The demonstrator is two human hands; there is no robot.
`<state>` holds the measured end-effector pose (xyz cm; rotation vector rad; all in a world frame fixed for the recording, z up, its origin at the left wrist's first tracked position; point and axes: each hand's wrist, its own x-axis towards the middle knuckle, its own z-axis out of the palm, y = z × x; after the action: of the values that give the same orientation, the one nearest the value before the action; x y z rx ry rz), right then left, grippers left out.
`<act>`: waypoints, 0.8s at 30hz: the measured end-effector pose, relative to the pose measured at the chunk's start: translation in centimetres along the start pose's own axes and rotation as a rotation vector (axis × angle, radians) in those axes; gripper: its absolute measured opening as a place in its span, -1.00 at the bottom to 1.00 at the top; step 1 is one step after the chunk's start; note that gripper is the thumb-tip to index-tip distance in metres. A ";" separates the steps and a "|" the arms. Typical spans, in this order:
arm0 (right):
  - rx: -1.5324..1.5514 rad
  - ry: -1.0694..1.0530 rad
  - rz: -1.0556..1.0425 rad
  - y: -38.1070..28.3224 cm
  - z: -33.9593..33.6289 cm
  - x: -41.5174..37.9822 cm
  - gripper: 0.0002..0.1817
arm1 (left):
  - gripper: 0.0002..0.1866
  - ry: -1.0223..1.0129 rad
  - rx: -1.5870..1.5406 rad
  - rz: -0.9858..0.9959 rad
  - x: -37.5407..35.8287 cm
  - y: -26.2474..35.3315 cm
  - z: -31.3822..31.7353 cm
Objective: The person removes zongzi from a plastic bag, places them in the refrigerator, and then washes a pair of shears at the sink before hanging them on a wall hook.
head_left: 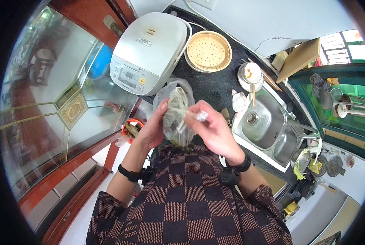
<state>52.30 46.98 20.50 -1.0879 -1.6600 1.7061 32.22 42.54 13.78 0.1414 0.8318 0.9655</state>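
Fingers of both the left and right hand are pinching a thin plastic bag, whose film could be tearing if they are pulling too hard.

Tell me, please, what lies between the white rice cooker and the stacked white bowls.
A round tan bamboo steamer lies between the cooker and bowls, head view.

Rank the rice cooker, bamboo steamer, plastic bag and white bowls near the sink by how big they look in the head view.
1. Rice cooker
2. Bamboo steamer and plastic bag: too close to rank, as hands partly cover the bag
3. White bowls
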 end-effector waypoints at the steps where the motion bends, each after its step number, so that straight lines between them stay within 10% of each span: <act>1: 0.002 0.001 -0.005 0.5 0.3 0.6 -0.79 | -0.34 0.000 0.004 0.003 0.1 0.2 -0.2; 13: -0.368 -0.088 -0.258 1.7 2.0 1.3 -0.58 | -0.45 0.096 0.042 -0.134 1.8 1.6 -2.6; 24: -0.341 -0.020 -0.056 5.4 3.9 2.4 -0.62 | -0.55 0.245 0.060 -0.142 3.8 1.2 -3.1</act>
<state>48.66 46.13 14.45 -1.1637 -2.0250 1.4357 30.44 45.47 10.07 0.0150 1.0822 0.8335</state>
